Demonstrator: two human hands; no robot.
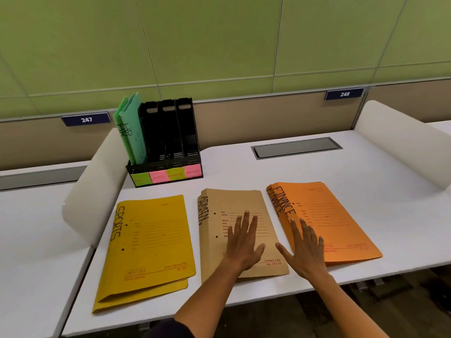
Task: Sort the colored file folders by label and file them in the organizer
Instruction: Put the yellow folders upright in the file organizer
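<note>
1. Forearms enter from the bottom edge, nearest the camera; both reach forward over the desk (244,167).
2. Yellow folder (148,250), marked SPORTS, lies flat at the left, apart from both hands. Its long axis runs away from the person, spine on the left.
3. Left hand (242,242) rests flat on the brown folder (244,211), marked ADMIN, with fingers straight and spread. It grips nothing.
4. Right hand (305,250) is likewise flat with fingers spread and holds nothing. It lies across the left edge of the orange folder (327,220), marked FINANCE, with the thumb pointing toward the brown folder.
5. Organizer (166,142) stands at the back of the desk, ahead and to the left of both hands. The left hand is the nearer one.
6. Green folders (130,128), marked HR, stand upright in the leftmost slot. The other three slots appear empty.
7. Coloured notes (168,175) on the organizer base read HR, SPORTS, FINANCE, ADMIN from left to right.
8. Judgement: the ADMIN slot is the rightmost, so the brown folder must be raised upright and carried forward and left.
</note>
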